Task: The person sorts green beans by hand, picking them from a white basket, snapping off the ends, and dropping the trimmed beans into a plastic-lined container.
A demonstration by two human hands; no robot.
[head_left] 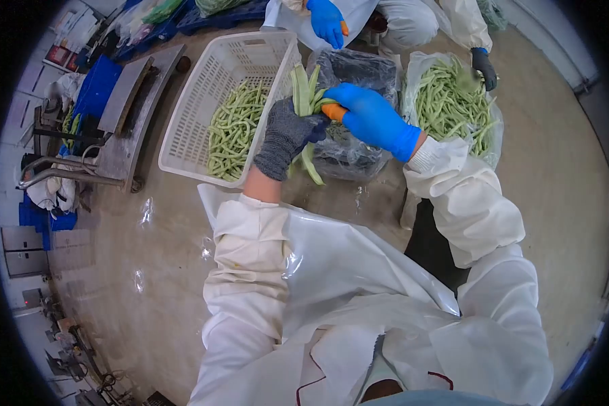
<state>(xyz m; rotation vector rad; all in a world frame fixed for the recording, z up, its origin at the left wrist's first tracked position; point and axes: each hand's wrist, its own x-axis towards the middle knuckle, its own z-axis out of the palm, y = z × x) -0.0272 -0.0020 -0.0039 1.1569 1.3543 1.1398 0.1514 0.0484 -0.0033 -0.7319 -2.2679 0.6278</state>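
Observation:
My left hand (284,139), in a dark grey knit glove, is closed around a small bunch of long green beans (302,91). Their ends stick out above and below the fist. My right hand (373,120) wears a blue glove with orange on a fingertip. Its fingers are pinched together at the upper part of the same bunch, touching the beans beside my left hand. Below both hands sits a dark crate (365,71) lined with clear plastic. To the left stands a white slotted crate (172,139) with many green beans (237,125) inside.
At the right, a clear plastic bag (494,135) holds a heap of green beans (453,101). Across from me are a co-worker's blue-gloved hand (327,24) and a dark-gloved hand (484,68) at the bag. A metal flatbed cart (139,118) stands at the left on the wet floor.

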